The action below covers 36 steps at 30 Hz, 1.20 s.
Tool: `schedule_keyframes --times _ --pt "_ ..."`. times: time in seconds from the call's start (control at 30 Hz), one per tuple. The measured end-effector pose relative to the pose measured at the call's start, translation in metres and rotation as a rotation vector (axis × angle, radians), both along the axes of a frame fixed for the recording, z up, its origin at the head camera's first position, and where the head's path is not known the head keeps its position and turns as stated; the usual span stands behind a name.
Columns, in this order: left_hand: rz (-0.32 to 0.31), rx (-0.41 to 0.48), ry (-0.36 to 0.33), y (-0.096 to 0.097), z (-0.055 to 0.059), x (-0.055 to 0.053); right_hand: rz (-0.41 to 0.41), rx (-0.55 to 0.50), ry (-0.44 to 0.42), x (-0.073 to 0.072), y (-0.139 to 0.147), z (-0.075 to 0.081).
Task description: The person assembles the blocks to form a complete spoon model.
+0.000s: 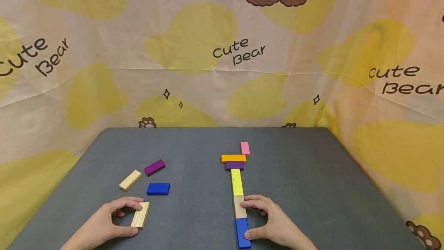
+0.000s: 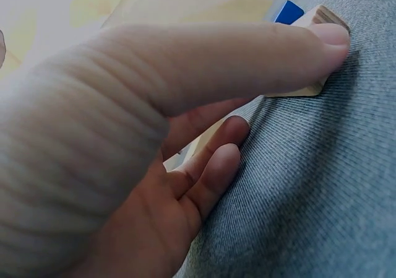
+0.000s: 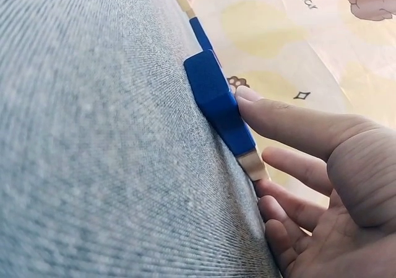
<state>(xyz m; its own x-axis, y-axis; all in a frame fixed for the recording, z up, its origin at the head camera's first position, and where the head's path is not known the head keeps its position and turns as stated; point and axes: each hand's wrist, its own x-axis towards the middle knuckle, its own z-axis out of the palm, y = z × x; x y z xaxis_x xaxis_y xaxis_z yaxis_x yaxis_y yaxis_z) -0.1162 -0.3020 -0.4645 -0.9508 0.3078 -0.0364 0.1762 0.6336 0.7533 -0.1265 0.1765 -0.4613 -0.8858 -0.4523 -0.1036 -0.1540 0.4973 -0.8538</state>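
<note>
Left hand (image 1: 104,221) at the near left of the table (image 1: 194,215): thumb on the near end of a pale wooden block (image 1: 140,215), index finger at its far end, the gap set by the block's length; pinched end to end, a hold that leaves both long sides uncovered, presumably so it can be turned or laid against a neighbour. Just beyond lies a second pale block (image 1: 130,180), flat and slanted, then a magenta block (image 1: 155,168), also slanted, and a loose blue block (image 1: 158,189) lying crosswise. These three are apart from one another and at differing angles, which reads as a loose supply within left-hand reach rather than an arrangement. Well to the right, an ordered figure: an orange block (image 1: 234,159) and a shorter violet block (image 1: 234,166) lie crosswise against each other; from the violet one a yellow block (image 1: 237,182), a wooden segment (image 1: 237,209) and a blue segment (image 1: 241,230) run toward the person, end to end, apparently to make one straight stem. A pink block (image 1: 245,148) points away at the orange block's right end, seemingly touching. Right hand (image 1: 274,223) beside the stem: fingers spread and lightly bent, grasping nothing; index finger at the wooden segment's right edge, thumb on the blue segment. Contact across both pieces probably steadies or trues their joint.
</note>
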Motion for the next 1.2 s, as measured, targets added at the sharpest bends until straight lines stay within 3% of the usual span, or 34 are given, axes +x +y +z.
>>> schedule_keyframes --times 0.57,0.8,1.2 --pt "0.056 -0.004 0.005 0.005 0.0024 0.0005 0.008 -0.002 0.031 0.0004 0.0021 -0.0016" --pt "0.061 0.013 0.039 0.0044 0.0015 0.0026 0.007 -0.012 0.016 0.0013 0.0012 -0.0012" --pt "0.118 0.006 0.01 0.0065 0.0034 0.003 0.001 -0.004 -0.014 0.0008 0.0005 -0.0017"
